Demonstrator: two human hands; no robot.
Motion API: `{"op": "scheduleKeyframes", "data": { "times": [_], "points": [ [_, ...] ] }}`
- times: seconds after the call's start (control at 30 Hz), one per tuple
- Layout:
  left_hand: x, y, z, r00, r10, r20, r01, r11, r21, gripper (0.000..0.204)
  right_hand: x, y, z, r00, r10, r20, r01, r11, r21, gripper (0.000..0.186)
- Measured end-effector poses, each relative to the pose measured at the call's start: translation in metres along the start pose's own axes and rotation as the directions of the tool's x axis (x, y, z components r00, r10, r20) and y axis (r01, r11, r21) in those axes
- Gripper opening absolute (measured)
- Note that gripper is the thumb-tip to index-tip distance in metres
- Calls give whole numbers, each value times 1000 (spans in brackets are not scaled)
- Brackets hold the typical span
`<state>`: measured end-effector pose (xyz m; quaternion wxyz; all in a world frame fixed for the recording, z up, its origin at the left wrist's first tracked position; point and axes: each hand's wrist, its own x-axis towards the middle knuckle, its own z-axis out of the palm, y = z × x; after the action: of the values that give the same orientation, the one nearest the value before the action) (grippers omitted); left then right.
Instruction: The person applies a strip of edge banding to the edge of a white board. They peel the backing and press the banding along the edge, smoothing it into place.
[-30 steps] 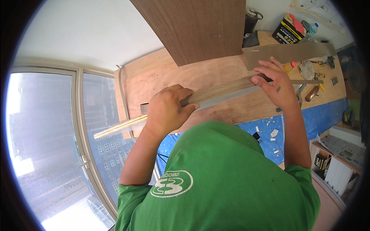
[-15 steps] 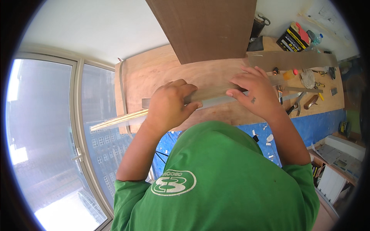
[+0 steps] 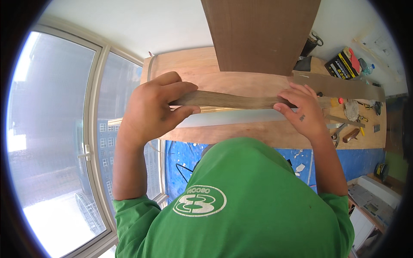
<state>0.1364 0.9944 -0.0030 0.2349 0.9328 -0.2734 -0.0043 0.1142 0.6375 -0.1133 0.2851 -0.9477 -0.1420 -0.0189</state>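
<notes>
A thin grey-brown wooden strip (image 3: 230, 99) is held level between my hands above the plywood work surface (image 3: 185, 64). My left hand (image 3: 150, 107) pinches its left end, fingers above and thumb below. Its right end is gripped by my right hand (image 3: 304, 112) in the same way, and the strip seems to run on behind that hand. Partly hidden underneath lies a long pale strip with striped edges (image 3: 211, 110), its left end passing behind my left hand. Beside that, nearer to me, is a flat greyish-white piece (image 3: 228, 117).
A large brown panel (image 3: 262, 34) stands at the back. To the right are a brown board (image 3: 340, 86), a red-capped bottle (image 3: 334, 102), a crumpled grey cloth (image 3: 351, 111) and a wooden-bodied tool (image 3: 351, 135). A black-and-yellow container (image 3: 343, 64) stands behind. Windows (image 3: 60, 129) line the left.
My hands have moved farther apart along the strip, the left one shifting left and the right one slightly right. The strip, blurred before, is now sharper. My view has shifted a little.
</notes>
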Motion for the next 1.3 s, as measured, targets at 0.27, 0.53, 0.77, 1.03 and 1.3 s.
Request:
{"op": "scheduleKeyframes", "data": {
  "times": [0.27, 0.53, 0.77, 1.03, 1.3],
  "points": [
    [-15, -16, 16, 982, -140, 130, 124, 984, 129, 32, -4, -2, 0, 1000, 17, -6, -17, 999, -31, 37],
    [-35, -33, 43, 999, -51, -2, 51, 993, 104, 33, -4, -2, 1, 1000, -12, -14, 12, 1000, 1, 39],
    [-41, -39, 54, 998, -60, -25, 61, 997, 49, 30, -5, -2, 1, 1000, -11, 7, 11, 1000, -17, 40],
    [-44, -40, 57, 997, -75, -21, 76, 996, 50, 31, -5, -2, -1, 999, 14, 31, -12, 999, -36, 42],
    [-46, -40, 58, 997, -74, -21, 75, 996, 39, 31, -7, -3, -2, 999, 31, 37, -30, 999, -26, 43]
  ]
}}
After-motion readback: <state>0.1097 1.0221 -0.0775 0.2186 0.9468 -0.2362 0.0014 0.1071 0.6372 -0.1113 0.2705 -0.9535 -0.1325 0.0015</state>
